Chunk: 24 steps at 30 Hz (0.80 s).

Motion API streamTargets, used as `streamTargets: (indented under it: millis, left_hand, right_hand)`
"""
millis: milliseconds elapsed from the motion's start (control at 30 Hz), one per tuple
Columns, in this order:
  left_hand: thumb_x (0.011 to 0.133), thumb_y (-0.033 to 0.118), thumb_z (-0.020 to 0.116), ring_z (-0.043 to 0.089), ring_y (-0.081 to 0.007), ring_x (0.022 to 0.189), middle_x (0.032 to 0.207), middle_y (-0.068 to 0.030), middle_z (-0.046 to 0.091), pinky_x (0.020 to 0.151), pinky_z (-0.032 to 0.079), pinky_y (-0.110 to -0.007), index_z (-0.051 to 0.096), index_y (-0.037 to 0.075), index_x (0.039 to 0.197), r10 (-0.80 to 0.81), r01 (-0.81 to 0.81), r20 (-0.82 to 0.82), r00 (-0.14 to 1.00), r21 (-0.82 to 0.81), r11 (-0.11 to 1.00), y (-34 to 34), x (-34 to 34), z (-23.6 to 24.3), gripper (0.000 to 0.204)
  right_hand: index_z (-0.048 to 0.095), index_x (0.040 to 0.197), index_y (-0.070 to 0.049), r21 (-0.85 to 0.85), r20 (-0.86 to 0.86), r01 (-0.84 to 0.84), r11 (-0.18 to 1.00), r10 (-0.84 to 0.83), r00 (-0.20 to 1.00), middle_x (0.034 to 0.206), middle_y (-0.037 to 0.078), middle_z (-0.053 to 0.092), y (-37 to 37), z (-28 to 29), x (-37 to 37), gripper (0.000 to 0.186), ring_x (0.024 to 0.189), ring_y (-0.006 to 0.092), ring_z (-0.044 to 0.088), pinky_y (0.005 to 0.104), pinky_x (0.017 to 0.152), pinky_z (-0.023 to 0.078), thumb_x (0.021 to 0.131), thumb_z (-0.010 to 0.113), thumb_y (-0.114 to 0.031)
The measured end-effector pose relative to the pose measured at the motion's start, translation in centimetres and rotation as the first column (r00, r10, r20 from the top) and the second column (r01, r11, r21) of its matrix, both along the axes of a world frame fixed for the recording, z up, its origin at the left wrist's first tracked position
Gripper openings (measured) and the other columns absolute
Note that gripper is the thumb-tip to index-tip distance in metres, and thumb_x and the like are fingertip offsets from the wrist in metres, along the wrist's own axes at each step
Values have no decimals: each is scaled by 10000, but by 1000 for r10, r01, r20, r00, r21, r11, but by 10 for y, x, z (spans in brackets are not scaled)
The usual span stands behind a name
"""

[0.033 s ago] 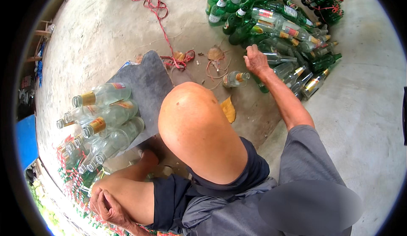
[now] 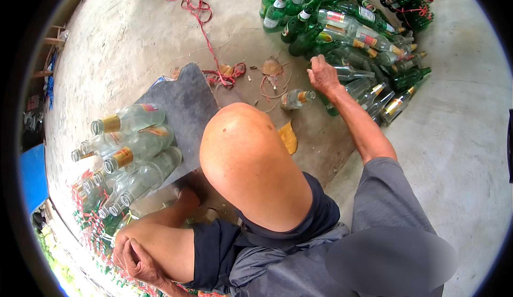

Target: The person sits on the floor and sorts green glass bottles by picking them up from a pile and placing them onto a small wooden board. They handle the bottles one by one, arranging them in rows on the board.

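Note:
My right hand (image 2: pixel 323 77) reaches to the near left side of a heap of glass bottles, its fingers curled down around a glass bottle that the hand mostly hides. Below the wrist shows part of a green bottle (image 2: pixel 331 108), and a clear bottle (image 2: pixel 350 73) lies just right of the fingers. One clear bottle (image 2: pixel 293 100) stands apart, left of the heap. My left hand (image 2: pixel 133 262) rests on my left knee with nothing in it, the fingers loosely bent and the thumb apart. Several clear bottles (image 2: pixel 147 139) lie stacked on a grey board (image 2: pixel 189 96), necks pointing left.
Several green bottles (image 2: pixel 275 16) stand at the heap's far left. Beyond it is a tied bundle of bottles (image 2: pixel 409 3). Red strapping (image 2: pixel 199 14) trails over the concrete floor toward the board. A dry leaf (image 2: pixel 287 138) lies near my right knee. Red netting (image 2: pixel 91 233) surrounds bottles at lower left.

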<state>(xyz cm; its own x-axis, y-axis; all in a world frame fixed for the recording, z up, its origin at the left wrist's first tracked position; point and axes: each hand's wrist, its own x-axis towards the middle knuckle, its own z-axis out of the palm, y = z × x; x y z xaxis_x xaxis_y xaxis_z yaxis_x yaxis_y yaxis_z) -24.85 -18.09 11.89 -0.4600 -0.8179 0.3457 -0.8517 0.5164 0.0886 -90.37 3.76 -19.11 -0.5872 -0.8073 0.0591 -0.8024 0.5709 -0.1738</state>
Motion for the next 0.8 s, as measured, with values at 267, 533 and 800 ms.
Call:
streamTargets:
  millis: [267, 533, 800]
  left_hand:
    - [936, 2, 757, 668, -290, 1103, 1149, -119, 770, 1007, 510, -408, 771, -21, 1038, -44, 45, 49, 998, -16, 999, -2, 0, 2, 105]
    - [915, -21, 744, 644, -315, 1127, 1143, -115, 755, 1042, 487, -442, 764, -14, 1016, 10, -10, -7, 1000, 0, 1000, 2, -7, 2, 103]
    - [920, -17, 736, 637, -304, 1140, 1149, -111, 754, 1041, 490, -433, 770, -21, 1018, 39, -39, -2, 999, 12, 999, 6, -10, 8, 103]
  right_hand:
    - [525, 1078, -31, -28, -2, 20, 999, -20, 1000, 1100, 216, 569, -8, 11, -7, 356, 936, 430, 709, 503, 762, 617, 899, 776, -210]
    - [515, 1077, -30, -68, 1, 32, 997, -32, 999, 1078, 217, 556, -9, 25, -10, 375, 918, 443, 703, 525, 748, 609, 890, 788, -206]
    - [525, 1091, -36, -124, 6, 39, 991, -38, 999, 1078, 203, 545, -9, 38, -9, 373, 902, 442, 694, 523, 738, 603, 888, 790, -203]
